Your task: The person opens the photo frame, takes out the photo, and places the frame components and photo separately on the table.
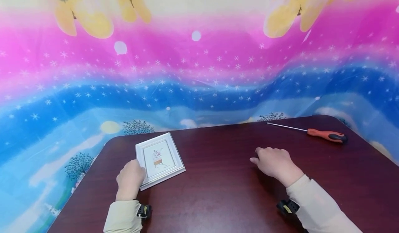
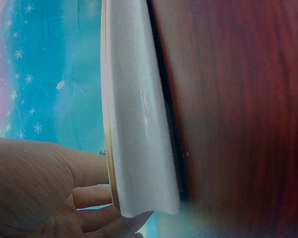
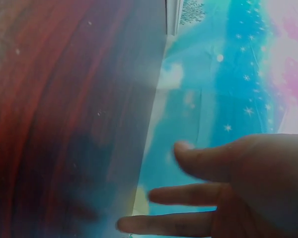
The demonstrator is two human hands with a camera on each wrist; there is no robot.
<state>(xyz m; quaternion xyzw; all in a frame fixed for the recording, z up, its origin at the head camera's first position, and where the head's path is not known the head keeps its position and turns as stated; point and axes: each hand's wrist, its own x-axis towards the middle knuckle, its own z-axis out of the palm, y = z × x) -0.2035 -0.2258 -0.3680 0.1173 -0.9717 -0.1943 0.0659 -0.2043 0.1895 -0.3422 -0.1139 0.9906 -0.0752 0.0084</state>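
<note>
A white picture frame [image 1: 179,162] with a drawing of a potted plant lies face up at the left of the table. My left hand [image 1: 130,177] grips its near left side. In the left wrist view, the thumb of my left hand [image 2: 32,186] is at the gold-trimmed front edge of the picture frame [image 2: 139,109], and the other fingers reach beneath it. My right hand [image 1: 275,163] is over the right half of the table, holding nothing. Its thumb and fingers are extended and apart in the right wrist view, where the hand [image 3: 258,186] shows against the backdrop.
A screwdriver [image 1: 324,134] with an orange and black handle lies at the far right of the dark red-brown table [image 1: 215,198], its shaft towards the back edge. Behind the table hangs a colourful snowflake-patterned cloth [image 1: 193,63].
</note>
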